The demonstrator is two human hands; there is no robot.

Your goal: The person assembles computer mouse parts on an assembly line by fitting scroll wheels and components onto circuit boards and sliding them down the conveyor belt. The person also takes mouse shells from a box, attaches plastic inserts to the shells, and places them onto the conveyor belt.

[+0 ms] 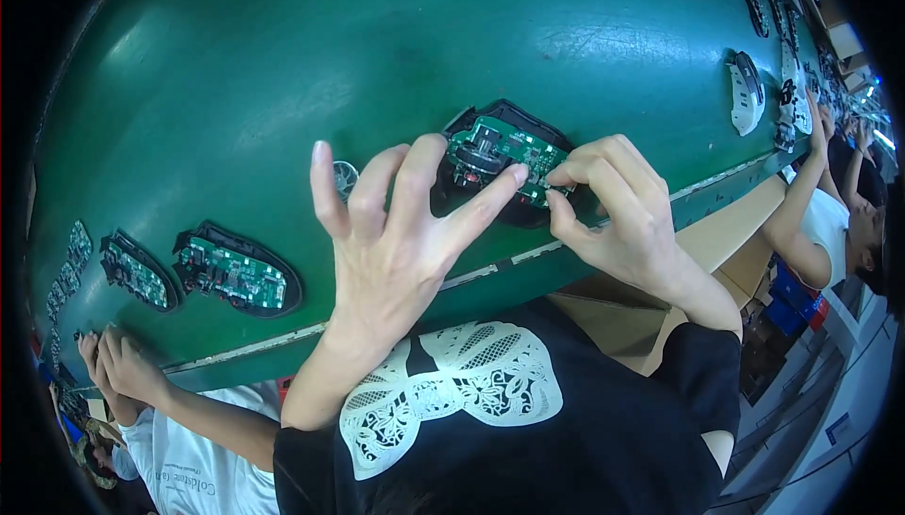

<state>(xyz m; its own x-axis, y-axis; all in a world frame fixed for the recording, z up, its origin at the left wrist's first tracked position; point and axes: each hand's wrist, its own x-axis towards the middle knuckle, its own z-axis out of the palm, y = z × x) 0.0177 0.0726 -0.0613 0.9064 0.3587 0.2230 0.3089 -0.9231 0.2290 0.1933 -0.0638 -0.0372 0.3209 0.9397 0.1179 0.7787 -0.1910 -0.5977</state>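
An opened, mouse-like device [507, 141] is lying just right of the frame's centre, its inside facing up and its long axis slanting from upper left to lower right. Its rounded black shell [530, 119] is forming a dark rim that is showing most clearly along the upper edge. Inside, a green circuit board [535, 150] is sitting face up, carrying many tiny pale and dark components. Toward the left end, a dark, ridged scroll wheel [479, 159] is standing above the board, and a small reddish part [471, 177] is showing just below it. The device's lower right portion is being partly hidden, so its details there are remaining unclear.
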